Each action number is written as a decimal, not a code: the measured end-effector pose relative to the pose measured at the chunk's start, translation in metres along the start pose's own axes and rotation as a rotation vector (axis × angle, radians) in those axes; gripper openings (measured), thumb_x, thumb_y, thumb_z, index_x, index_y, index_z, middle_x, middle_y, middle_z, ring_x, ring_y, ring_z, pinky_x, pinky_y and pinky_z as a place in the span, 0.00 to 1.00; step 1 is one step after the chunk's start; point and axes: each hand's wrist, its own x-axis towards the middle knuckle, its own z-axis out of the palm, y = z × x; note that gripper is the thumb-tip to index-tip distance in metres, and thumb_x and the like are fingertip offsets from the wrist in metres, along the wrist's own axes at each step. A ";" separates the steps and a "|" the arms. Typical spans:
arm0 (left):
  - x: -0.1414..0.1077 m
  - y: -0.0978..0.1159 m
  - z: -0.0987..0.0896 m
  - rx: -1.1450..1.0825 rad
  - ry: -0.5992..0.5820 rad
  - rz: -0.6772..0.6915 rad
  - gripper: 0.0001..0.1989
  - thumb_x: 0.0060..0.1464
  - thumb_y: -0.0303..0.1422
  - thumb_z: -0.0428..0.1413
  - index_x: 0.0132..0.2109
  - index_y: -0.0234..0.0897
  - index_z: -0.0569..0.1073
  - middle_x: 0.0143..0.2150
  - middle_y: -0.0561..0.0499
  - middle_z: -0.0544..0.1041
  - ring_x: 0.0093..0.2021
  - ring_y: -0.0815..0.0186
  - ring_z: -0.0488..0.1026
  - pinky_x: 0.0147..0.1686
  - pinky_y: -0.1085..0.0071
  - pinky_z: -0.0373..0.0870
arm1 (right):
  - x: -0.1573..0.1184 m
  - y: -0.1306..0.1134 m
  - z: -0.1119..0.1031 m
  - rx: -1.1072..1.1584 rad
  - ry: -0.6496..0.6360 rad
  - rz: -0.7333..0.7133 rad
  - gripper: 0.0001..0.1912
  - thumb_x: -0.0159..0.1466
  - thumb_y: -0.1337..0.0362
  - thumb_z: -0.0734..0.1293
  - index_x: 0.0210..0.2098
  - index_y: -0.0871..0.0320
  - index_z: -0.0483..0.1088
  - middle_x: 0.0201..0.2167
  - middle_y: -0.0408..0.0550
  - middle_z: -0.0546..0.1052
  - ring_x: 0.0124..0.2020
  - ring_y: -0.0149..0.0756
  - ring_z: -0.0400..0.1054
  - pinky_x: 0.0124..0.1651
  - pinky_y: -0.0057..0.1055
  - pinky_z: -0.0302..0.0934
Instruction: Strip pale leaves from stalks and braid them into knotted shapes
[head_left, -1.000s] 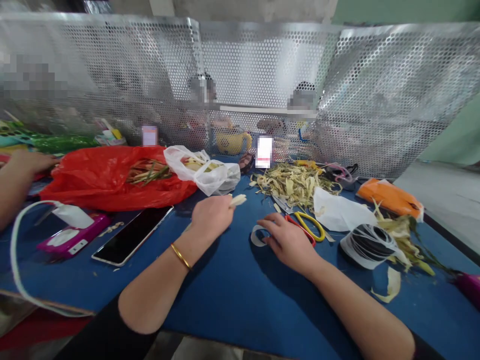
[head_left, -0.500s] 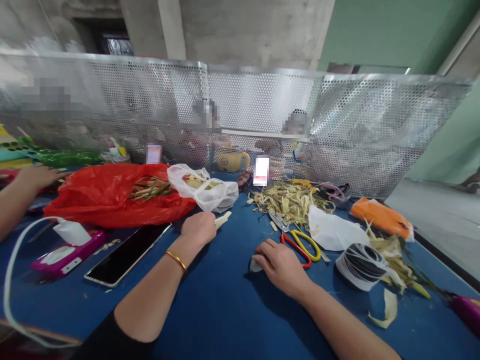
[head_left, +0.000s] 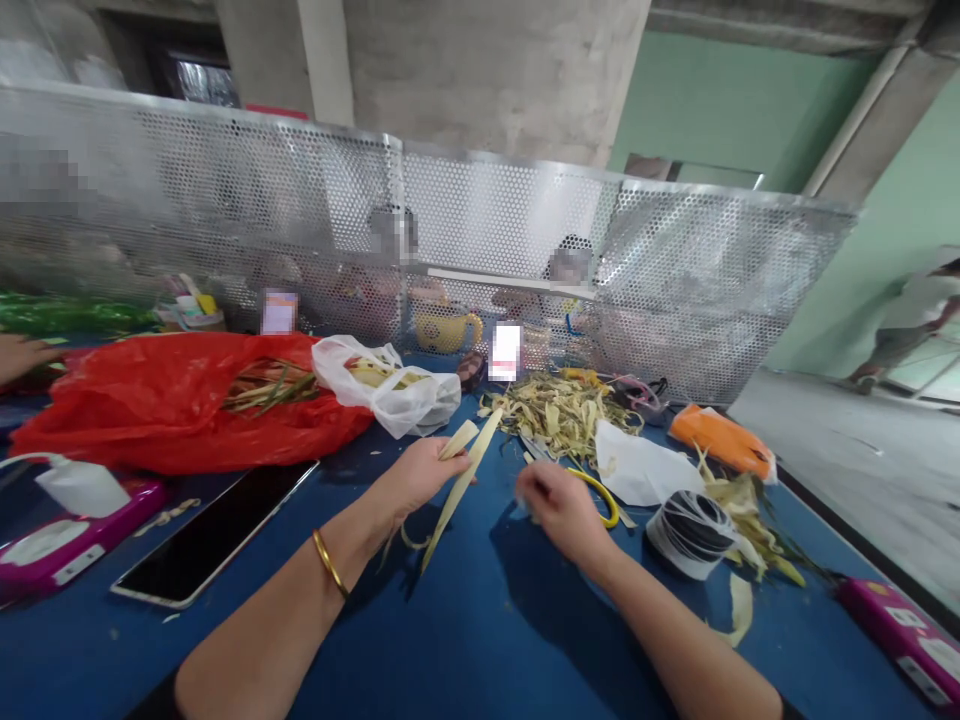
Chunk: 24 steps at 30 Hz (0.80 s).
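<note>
My left hand (head_left: 424, 472), a gold bangle at its wrist, pinches pale dried husk strips (head_left: 459, 488) above the blue table (head_left: 465, 640). One long strip slants past the fingertips, and a thinner curled end hangs below. My right hand (head_left: 564, 508) is closed and raised a little, apart from the strips. Something small and whitish shows at its fingertips, too blurred to name. Behind that hand lie scissors (head_left: 611, 500), mostly covered, one yellow handle loop showing. A heap of dried husks (head_left: 562, 412) spreads beyond them.
Left are a red plastic bag (head_left: 150, 400), a white bag (head_left: 409, 405), a phone (head_left: 217, 535) and a purple power strip (head_left: 52, 550) with a plugged-in charger. Right are white paper (head_left: 649, 468), a wound spool (head_left: 690, 535) and an orange packet (head_left: 720, 440). A perforated metal screen (head_left: 510, 220) stands behind.
My left hand has lifted the husk strips and moved right, showing a long strip. My right hand has risen off the table and curled closed. The view has turned slightly right.
</note>
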 end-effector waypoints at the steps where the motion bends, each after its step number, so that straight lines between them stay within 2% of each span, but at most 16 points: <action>1: -0.003 0.003 0.003 -0.072 -0.003 -0.041 0.09 0.49 0.36 0.58 0.33 0.35 0.71 0.25 0.50 0.77 0.21 0.70 0.66 0.22 0.75 0.55 | 0.006 0.002 -0.007 -0.048 0.204 0.064 0.09 0.63 0.70 0.58 0.33 0.56 0.69 0.31 0.49 0.74 0.35 0.38 0.68 0.40 0.33 0.61; 2: -0.006 0.006 0.007 -0.130 -0.017 -0.081 0.09 0.49 0.36 0.58 0.33 0.35 0.70 0.25 0.50 0.77 0.18 0.72 0.62 0.20 0.76 0.52 | 0.012 0.003 -0.013 -0.114 0.355 0.089 0.10 0.64 0.67 0.58 0.40 0.57 0.70 0.39 0.54 0.75 0.41 0.43 0.68 0.45 0.38 0.62; 3: -0.009 0.008 0.010 -0.183 -0.028 -0.109 0.09 0.49 0.36 0.59 0.34 0.35 0.69 0.25 0.50 0.77 0.16 0.74 0.58 0.19 0.76 0.48 | 0.016 0.005 -0.019 -0.194 0.445 0.073 0.14 0.63 0.65 0.60 0.47 0.59 0.69 0.48 0.60 0.73 0.48 0.48 0.66 0.51 0.44 0.59; 4: -0.011 0.010 0.013 -0.224 -0.048 -0.126 0.10 0.49 0.37 0.59 0.34 0.36 0.68 0.24 0.51 0.77 0.15 0.76 0.54 0.17 0.77 0.45 | 0.019 0.005 -0.022 -0.238 0.496 0.068 0.18 0.63 0.64 0.61 0.52 0.60 0.68 0.53 0.63 0.69 0.54 0.51 0.62 0.55 0.48 0.56; 5: -0.014 0.010 0.017 -0.258 -0.077 -0.139 0.12 0.48 0.38 0.60 0.34 0.36 0.67 0.24 0.52 0.76 0.14 0.77 0.51 0.17 0.77 0.43 | 0.020 0.006 -0.023 -0.227 0.496 0.081 0.19 0.63 0.62 0.61 0.52 0.59 0.68 0.54 0.63 0.69 0.56 0.53 0.61 0.56 0.50 0.54; 7: -0.017 0.009 0.023 -0.313 -0.146 -0.155 0.15 0.47 0.40 0.62 0.34 0.36 0.67 0.23 0.53 0.75 0.14 0.79 0.48 0.16 0.77 0.40 | 0.017 0.003 -0.017 -0.015 0.374 0.169 0.16 0.63 0.58 0.62 0.48 0.57 0.71 0.46 0.58 0.75 0.49 0.50 0.67 0.52 0.47 0.59; 9: -0.019 0.006 0.029 -0.355 -0.231 -0.171 0.17 0.46 0.43 0.63 0.35 0.36 0.67 0.22 0.56 0.72 0.14 0.79 0.47 0.16 0.77 0.38 | 0.011 -0.003 -0.005 0.391 0.196 0.308 0.15 0.61 0.54 0.64 0.41 0.57 0.73 0.33 0.50 0.77 0.36 0.42 0.71 0.40 0.38 0.64; 11: -0.021 0.002 0.034 -0.393 -0.317 -0.185 0.19 0.46 0.46 0.63 0.36 0.36 0.68 0.21 0.58 0.68 0.15 0.80 0.45 0.16 0.77 0.36 | 0.005 -0.010 0.005 0.750 0.060 0.395 0.15 0.58 0.52 0.67 0.36 0.57 0.74 0.28 0.46 0.75 0.30 0.36 0.68 0.31 0.30 0.62; 13: -0.022 -0.001 0.038 -0.414 -0.385 -0.190 0.20 0.46 0.47 0.63 0.35 0.36 0.69 0.21 0.59 0.65 0.15 0.79 0.44 0.16 0.76 0.35 | 0.001 -0.017 0.009 0.972 0.024 0.419 0.14 0.55 0.53 0.71 0.33 0.58 0.73 0.26 0.44 0.73 0.27 0.30 0.65 0.28 0.26 0.58; 15: -0.023 -0.002 0.040 -0.394 -0.391 -0.176 0.20 0.47 0.48 0.62 0.35 0.35 0.71 0.21 0.59 0.64 0.16 0.79 0.44 0.17 0.76 0.35 | 0.000 -0.020 0.007 1.063 0.048 0.419 0.13 0.52 0.56 0.73 0.30 0.58 0.72 0.24 0.42 0.72 0.24 0.27 0.63 0.26 0.24 0.56; 18: -0.024 -0.002 0.043 -0.287 -0.271 -0.110 0.21 0.48 0.50 0.60 0.35 0.34 0.73 0.18 0.60 0.59 0.16 0.77 0.43 0.17 0.75 0.38 | 0.000 -0.020 0.005 1.039 0.097 0.425 0.13 0.51 0.57 0.74 0.26 0.58 0.69 0.20 0.39 0.69 0.21 0.26 0.61 0.25 0.24 0.54; 19: -0.024 -0.003 0.044 -0.245 -0.222 -0.071 0.21 0.48 0.49 0.60 0.34 0.33 0.74 0.18 0.60 0.60 0.16 0.76 0.45 0.17 0.75 0.40 | 0.000 -0.020 0.005 1.010 0.105 0.427 0.14 0.51 0.56 0.74 0.25 0.58 0.68 0.19 0.38 0.69 0.21 0.26 0.60 0.25 0.24 0.54; 21: -0.024 -0.003 0.046 -0.176 -0.170 0.019 0.18 0.45 0.45 0.63 0.33 0.33 0.75 0.21 0.57 0.67 0.20 0.74 0.56 0.20 0.76 0.51 | -0.001 -0.020 0.009 0.958 0.101 0.429 0.15 0.52 0.55 0.73 0.24 0.58 0.67 0.17 0.38 0.68 0.20 0.25 0.60 0.25 0.24 0.54; 23: -0.023 -0.005 0.048 -0.125 -0.172 0.096 0.15 0.42 0.40 0.65 0.35 0.34 0.77 0.28 0.53 0.74 0.28 0.69 0.65 0.28 0.75 0.59 | -0.002 -0.022 0.014 0.937 0.084 0.431 0.14 0.52 0.55 0.72 0.24 0.58 0.67 0.17 0.37 0.69 0.19 0.24 0.59 0.24 0.24 0.55; 24: -0.023 -0.007 0.049 -0.105 -0.176 0.118 0.15 0.42 0.38 0.65 0.35 0.34 0.77 0.30 0.52 0.76 0.31 0.67 0.67 0.31 0.74 0.61 | -0.003 -0.022 0.016 0.934 0.078 0.434 0.14 0.52 0.56 0.72 0.25 0.58 0.67 0.17 0.37 0.69 0.19 0.24 0.59 0.24 0.24 0.55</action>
